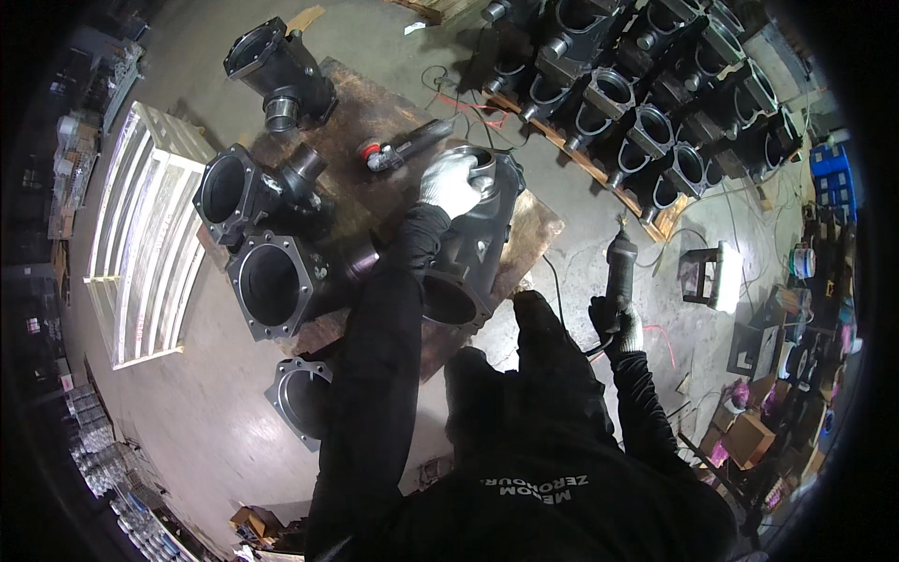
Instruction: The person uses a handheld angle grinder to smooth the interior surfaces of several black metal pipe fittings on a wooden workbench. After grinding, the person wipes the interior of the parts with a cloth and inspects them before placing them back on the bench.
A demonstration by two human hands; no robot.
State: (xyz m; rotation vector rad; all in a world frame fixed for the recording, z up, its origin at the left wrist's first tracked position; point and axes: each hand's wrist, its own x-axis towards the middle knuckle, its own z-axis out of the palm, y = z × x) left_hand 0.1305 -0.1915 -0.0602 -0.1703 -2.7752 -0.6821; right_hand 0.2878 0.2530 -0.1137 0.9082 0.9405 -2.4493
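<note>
My left hand [451, 185], in a white glove, is closed on the round metal collar of a black flanged pipe fitting [479, 239]. That fitting lies on the brown worktable [375, 103], its large flanged opening toward me. Off to the right, clear of the table, my right hand [618, 328] grips a dark die grinder [621, 267] by its lower body. The grinder stands upright with its small brass-coloured bit at the top. Just beyond my left hand lies an angle grinder [407, 147] with a red part at its head.
Several more black pipe fittings [273, 286] crowd the table's left side. A pallet [581, 159] loaded with similar castings stands at the far right. White slatted racks [150, 225] are on the left. Cables [559, 290] trail across the floor near a small stand [712, 276] with a bright light.
</note>
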